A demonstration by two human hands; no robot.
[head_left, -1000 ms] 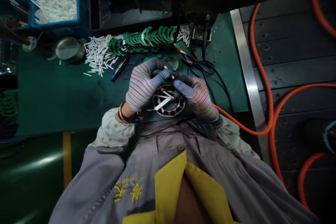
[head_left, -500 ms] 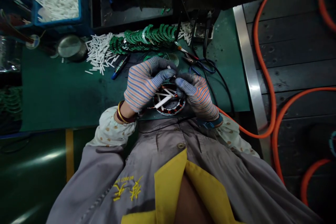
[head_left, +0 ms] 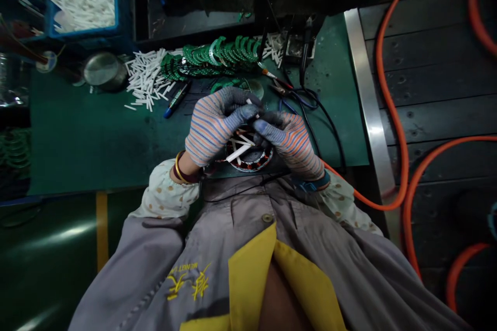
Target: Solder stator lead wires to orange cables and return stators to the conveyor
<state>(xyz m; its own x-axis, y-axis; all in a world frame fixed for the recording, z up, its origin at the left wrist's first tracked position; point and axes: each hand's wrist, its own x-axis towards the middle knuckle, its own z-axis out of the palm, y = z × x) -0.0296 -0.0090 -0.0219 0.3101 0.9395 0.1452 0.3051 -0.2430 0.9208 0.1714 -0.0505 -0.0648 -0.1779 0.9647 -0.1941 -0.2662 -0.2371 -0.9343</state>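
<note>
Both my hands wear striped gloves with dark fingertips and meet above a round motor stator [head_left: 252,166]. My left hand [head_left: 212,126] is closed, thumb and forefinger pinching a small white sleeve [head_left: 249,102] whose end shows over the fingers. Against those fingertips, my right hand [head_left: 293,139] is also closed in a pinch; what it grips is hidden between the fingers. The stator lies on the bench close to my body, with reddish windings around its ring. Several white sleeves [head_left: 238,153] lie across its centre, one thicker than the others. My hands cover its far edge.
Behind my hands lie a pile of white sleeves [head_left: 145,77], a row of green curved pieces [head_left: 221,57], a blue marker [head_left: 177,99] and pliers [head_left: 280,88] beside black cables. A lidded metal pot [head_left: 103,70] and a blue bin [head_left: 120,15] stand left. An orange hose [head_left: 388,83] runs right.
My right fingertips have shifted slightly left, closer against the left ones. The pinch stays above the stator, which looks almost unmoved.
</note>
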